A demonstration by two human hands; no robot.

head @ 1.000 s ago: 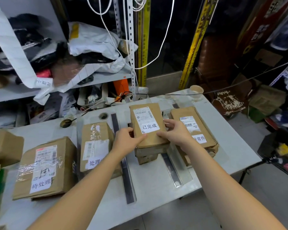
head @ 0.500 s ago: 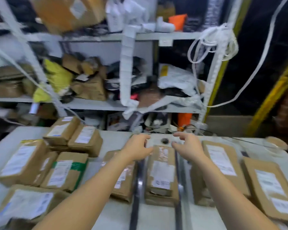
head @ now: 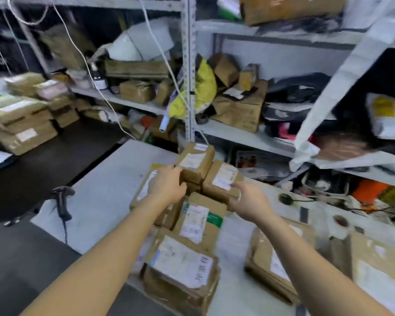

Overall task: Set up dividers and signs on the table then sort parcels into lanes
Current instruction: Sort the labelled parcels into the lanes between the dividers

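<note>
Grey table (head: 105, 190): brown taped parcels (head: 214, 226), white labels (head: 193, 221).

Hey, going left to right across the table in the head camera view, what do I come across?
Barcode scanner, left hand gripping the top parcel, right hand gripping the parcel beside it, small black round device, brown parcel at the right edge.

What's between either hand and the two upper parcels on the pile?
Nothing visible. The left hand grips the near left side of the top parcel; the right hand holds the near edge of the second parcel beside it. Both lie uncovered, with nothing stacked on them.
</note>
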